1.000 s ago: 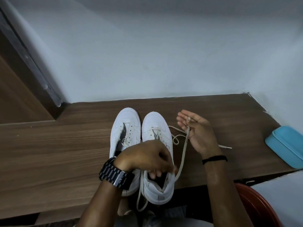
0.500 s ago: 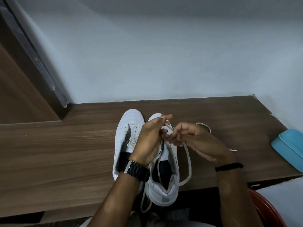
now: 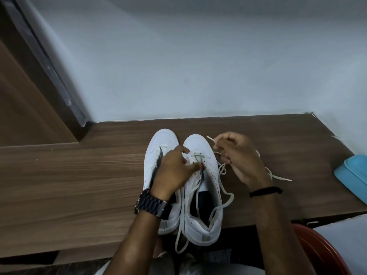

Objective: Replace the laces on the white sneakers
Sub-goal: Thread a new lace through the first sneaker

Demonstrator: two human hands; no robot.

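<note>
White sneakers [image 3: 200, 187] on wooden table [image 3: 69, 185] by pale wall [image 3: 198, 66], lace [image 3: 224, 197] pinched in both hands.

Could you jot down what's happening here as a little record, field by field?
Surface: wooden table
Shoes: two white sneakers side by side, left sneaker, right sneaker
Left hand: rests on the right sneaker near its eyelets
Right hand: pinches the lace near its tip
Lace: loose, trails over the table edge
Nearby: blue container, red chair
</note>
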